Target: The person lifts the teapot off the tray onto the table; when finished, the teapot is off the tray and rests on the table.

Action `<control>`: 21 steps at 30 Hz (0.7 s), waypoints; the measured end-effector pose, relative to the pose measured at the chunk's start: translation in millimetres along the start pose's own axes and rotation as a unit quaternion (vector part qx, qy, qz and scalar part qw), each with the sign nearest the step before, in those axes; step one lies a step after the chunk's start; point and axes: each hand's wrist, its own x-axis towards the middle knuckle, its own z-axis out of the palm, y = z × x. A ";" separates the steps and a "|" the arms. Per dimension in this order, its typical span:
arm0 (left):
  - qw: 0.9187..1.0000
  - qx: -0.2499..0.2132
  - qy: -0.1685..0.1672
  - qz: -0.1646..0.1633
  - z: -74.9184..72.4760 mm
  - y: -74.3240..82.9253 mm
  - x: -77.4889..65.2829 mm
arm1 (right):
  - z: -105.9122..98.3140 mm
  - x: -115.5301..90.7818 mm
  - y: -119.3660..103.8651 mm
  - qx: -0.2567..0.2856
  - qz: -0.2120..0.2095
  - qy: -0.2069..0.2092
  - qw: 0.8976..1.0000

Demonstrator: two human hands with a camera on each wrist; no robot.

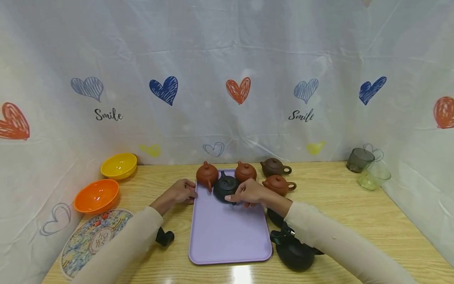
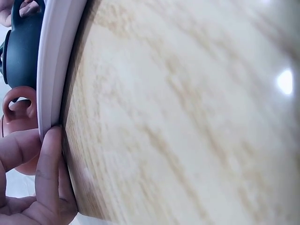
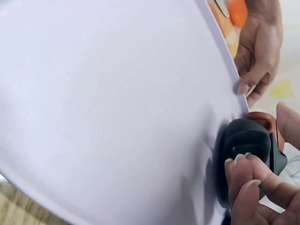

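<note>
My left hand (image 1: 181, 192) pinches the left rim of the lilac tray (image 1: 228, 236) between thumb and fingers, near its far end. A black teapot (image 1: 223, 185) stands at the tray's far end, its spout pointing away. My right hand (image 1: 250, 192) is over the teapot's near right side. In the right wrist view its bent fingertips (image 3: 243, 180) are right at the teapot's handle, while the thumb stays apart from them. Reddish-brown teapots stand on the tray on both sides of the black one, one to the left (image 1: 205, 173) and one to the right (image 1: 245, 171).
Right of the tray are a dark brown teapot (image 1: 274, 165), a reddish-brown teapot (image 1: 276, 183) and black teapots, the nearest (image 1: 296, 254) beneath my right forearm. Orange (image 1: 95, 197) and yellow bowls (image 1: 118, 165) and a patterned mat (image 1: 95, 236) lie left. Cups (image 1: 374, 177) stand far right.
</note>
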 end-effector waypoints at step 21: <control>1.000 -0.003 -0.004 0.010 1.2 -0.4 0.1 | -6.7 1.2 -0.6 -0.017 0.005 -0.023 1.000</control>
